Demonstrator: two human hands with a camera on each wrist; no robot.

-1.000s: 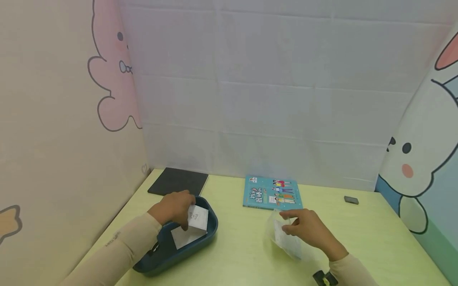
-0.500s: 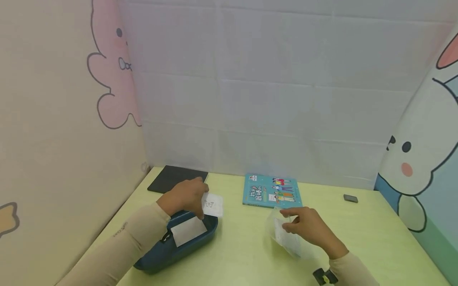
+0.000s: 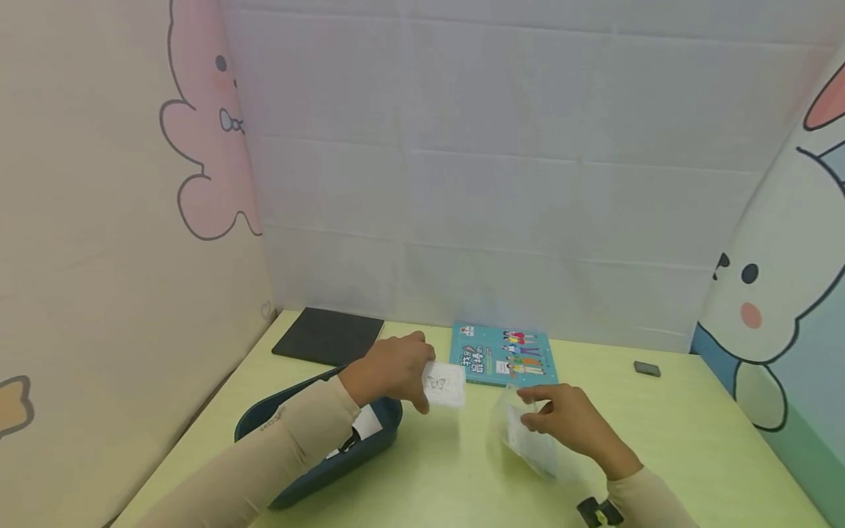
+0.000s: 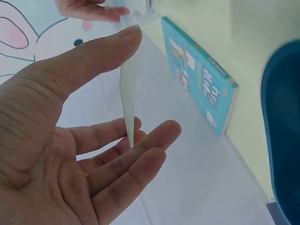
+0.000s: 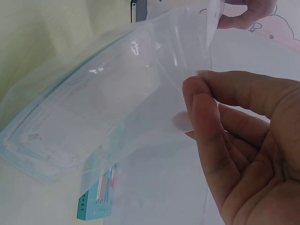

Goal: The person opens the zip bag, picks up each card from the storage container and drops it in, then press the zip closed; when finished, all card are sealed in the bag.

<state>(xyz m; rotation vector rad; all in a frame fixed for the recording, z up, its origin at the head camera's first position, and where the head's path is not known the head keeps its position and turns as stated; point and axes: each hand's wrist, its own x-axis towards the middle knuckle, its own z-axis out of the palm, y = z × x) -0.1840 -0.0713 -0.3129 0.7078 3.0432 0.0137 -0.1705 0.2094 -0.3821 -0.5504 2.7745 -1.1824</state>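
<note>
Nearest, the right hand pinches the mouth edge of a clear plastic bag between thumb and forefinger, holding it just above the yellow-green table; the bag hangs open toward the left. Beside it, the left hand pinches a small white card by its edge between thumb and fingertips, the card jutting out right of the grip, close to the bag's opening but apart from it. Under the left forearm sits a dark blue tray. Farther back lie a teal book and a black pad.
</note>
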